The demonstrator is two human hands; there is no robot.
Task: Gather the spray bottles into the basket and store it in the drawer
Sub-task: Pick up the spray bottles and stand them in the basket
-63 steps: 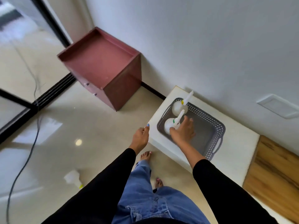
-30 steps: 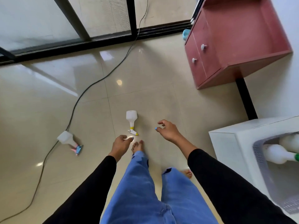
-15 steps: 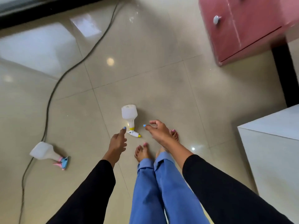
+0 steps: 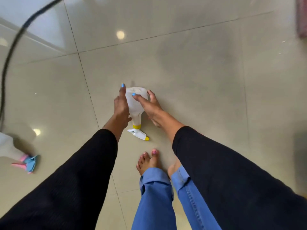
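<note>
A white spray bottle with a yellow nozzle (image 4: pixel 134 107) lies on the tiled floor just ahead of my bare feet, nozzle pointing toward me. My right hand (image 4: pixel 150 105) grips its body, thumb across the top and fingers round the right side. My left hand (image 4: pixel 120 103) lies along the bottle's left side with its fingers straight, touching it. A second white spray bottle with a pink and blue trigger (image 4: pixel 7 147) lies at the left edge of the view. The basket and the drawer are out of view.
A black cable (image 4: pixel 10 52) curves across the floor at the upper left. A blurred strip of the red cabinet (image 4: pixel 302 17) shows at the top right edge. Glossy beige tiles stretch ahead and to the right.
I have bent lower over the floor. Both hands, which hung just short of the yellow-nozzle bottle, have reached it and closed in on its two sides.
</note>
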